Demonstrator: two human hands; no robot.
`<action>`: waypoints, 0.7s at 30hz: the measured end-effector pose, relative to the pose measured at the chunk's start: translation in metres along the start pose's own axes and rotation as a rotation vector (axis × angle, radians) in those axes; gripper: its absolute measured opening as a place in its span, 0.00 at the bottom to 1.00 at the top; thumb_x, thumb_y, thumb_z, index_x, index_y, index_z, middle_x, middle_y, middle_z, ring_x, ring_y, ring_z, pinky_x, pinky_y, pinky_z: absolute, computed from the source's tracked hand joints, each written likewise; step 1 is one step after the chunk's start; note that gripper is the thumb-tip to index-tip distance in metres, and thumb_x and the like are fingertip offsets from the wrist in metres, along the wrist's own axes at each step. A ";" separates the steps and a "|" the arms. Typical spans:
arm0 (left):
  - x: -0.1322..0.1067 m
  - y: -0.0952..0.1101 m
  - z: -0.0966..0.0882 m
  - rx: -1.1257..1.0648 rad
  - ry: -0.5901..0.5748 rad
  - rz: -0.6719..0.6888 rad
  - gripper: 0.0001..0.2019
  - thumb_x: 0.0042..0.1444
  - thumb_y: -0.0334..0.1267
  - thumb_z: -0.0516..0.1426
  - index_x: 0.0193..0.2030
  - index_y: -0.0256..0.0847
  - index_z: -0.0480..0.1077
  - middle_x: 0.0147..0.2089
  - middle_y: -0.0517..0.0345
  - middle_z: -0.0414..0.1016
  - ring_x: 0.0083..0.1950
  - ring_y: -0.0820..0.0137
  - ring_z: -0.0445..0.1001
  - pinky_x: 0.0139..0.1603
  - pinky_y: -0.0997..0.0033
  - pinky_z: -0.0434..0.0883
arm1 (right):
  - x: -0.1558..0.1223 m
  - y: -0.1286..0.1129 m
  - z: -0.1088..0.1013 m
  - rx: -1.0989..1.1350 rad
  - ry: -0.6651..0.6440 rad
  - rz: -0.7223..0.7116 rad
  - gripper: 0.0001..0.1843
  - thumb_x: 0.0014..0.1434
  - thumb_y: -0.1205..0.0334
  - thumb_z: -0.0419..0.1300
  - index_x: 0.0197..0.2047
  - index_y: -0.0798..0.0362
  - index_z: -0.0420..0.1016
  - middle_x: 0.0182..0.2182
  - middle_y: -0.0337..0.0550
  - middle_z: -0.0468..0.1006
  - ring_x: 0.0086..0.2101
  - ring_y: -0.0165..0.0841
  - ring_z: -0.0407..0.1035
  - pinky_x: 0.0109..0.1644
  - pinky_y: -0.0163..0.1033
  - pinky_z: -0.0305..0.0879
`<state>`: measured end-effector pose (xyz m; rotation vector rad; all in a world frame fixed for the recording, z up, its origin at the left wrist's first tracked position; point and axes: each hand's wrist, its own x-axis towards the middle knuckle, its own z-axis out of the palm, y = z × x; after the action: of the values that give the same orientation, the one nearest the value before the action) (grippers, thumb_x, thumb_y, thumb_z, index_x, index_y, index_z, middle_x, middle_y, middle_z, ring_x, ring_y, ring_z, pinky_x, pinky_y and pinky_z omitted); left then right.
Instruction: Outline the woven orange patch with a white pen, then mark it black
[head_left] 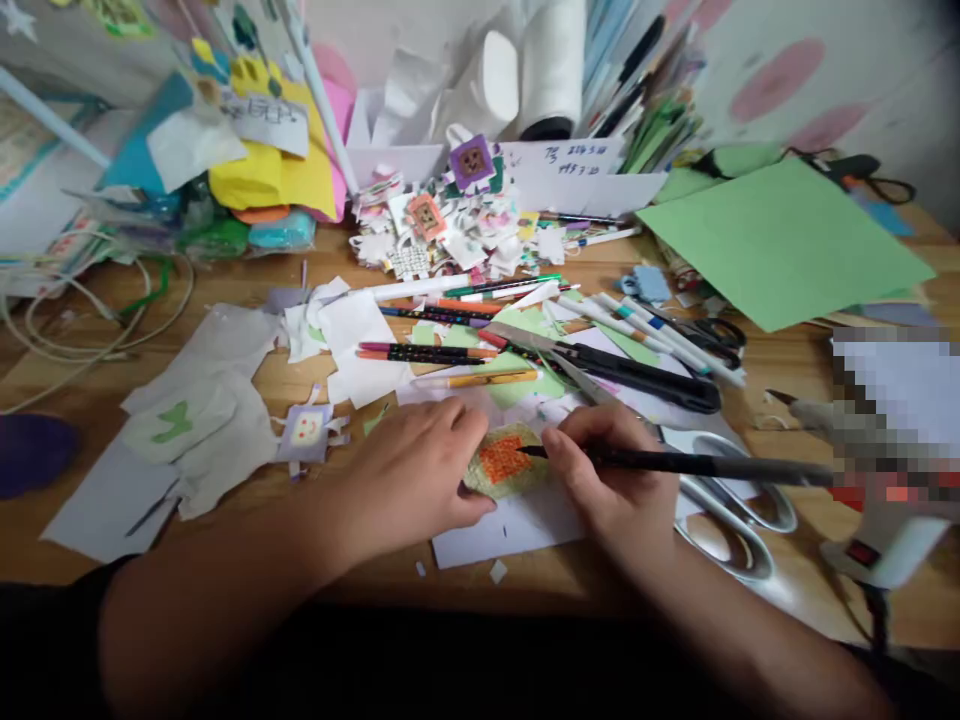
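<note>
My left hand (427, 460) pinches the left edge of a small yellow-green piece (525, 482) with a bright orange square coloured in its middle. Black and slim, a pen (675, 462) is gripped in my right hand (619, 470), its tip touching or very close to the orange square. Under the piece lies a white sheet of paper (495, 540). Large scissors (739, 500) rest beside my right hand, partly hidden by it and the pen. To the left of my left hand is a small lilac paper figure (307, 432) with a smiling face.
Several markers (427, 352) and a black utility knife (637, 375) lie beyond my hands. Behind them is a heap of small paper figures (465, 225). Green card (780, 240) covers the back right; a white glue gun (885, 540) stands at the right. Crumpled paper (202, 430) lies left.
</note>
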<state>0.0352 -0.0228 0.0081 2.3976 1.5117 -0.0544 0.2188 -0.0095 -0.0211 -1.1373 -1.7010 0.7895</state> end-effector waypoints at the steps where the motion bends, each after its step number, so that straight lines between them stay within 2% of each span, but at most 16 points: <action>1: -0.001 0.000 0.000 -0.007 0.005 0.007 0.21 0.45 0.51 0.61 0.40 0.41 0.62 0.40 0.56 0.69 0.42 0.61 0.71 0.41 0.63 0.68 | -0.001 0.000 0.000 -0.016 -0.016 -0.031 0.08 0.54 0.66 0.60 0.26 0.51 0.64 0.18 0.33 0.64 0.19 0.25 0.58 0.22 0.33 0.55; 5: -0.002 -0.002 0.002 -0.039 0.010 0.025 0.23 0.47 0.51 0.60 0.44 0.40 0.62 0.42 0.54 0.70 0.43 0.60 0.71 0.41 0.61 0.69 | -0.006 0.003 0.002 -0.078 -0.100 -0.116 0.07 0.52 0.68 0.61 0.28 0.51 0.66 0.19 0.33 0.68 0.20 0.26 0.61 0.23 0.34 0.57; 8: -0.002 -0.002 0.002 -0.055 0.021 0.034 0.23 0.47 0.51 0.60 0.44 0.39 0.62 0.43 0.53 0.70 0.43 0.59 0.71 0.40 0.61 0.69 | -0.007 0.003 0.003 -0.135 -0.132 -0.130 0.06 0.52 0.68 0.62 0.29 0.51 0.67 0.20 0.34 0.69 0.21 0.27 0.64 0.24 0.34 0.58; 13: -0.003 -0.002 0.003 -0.052 0.041 0.039 0.20 0.47 0.49 0.60 0.42 0.39 0.62 0.39 0.54 0.69 0.41 0.60 0.71 0.38 0.62 0.69 | -0.007 0.002 0.005 -0.181 -0.143 -0.111 0.05 0.52 0.65 0.63 0.30 0.51 0.69 0.20 0.35 0.71 0.21 0.27 0.65 0.24 0.35 0.59; 21: -0.003 -0.003 0.004 -0.053 0.050 0.047 0.19 0.48 0.49 0.59 0.40 0.39 0.62 0.38 0.55 0.69 0.40 0.62 0.71 0.38 0.63 0.68 | -0.005 -0.002 0.007 -0.203 -0.160 -0.160 0.06 0.52 0.67 0.62 0.29 0.51 0.68 0.20 0.34 0.70 0.20 0.26 0.64 0.22 0.33 0.59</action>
<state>0.0321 -0.0251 0.0041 2.4087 1.4588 0.0560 0.2124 -0.0156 -0.0235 -1.0798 -2.0154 0.6326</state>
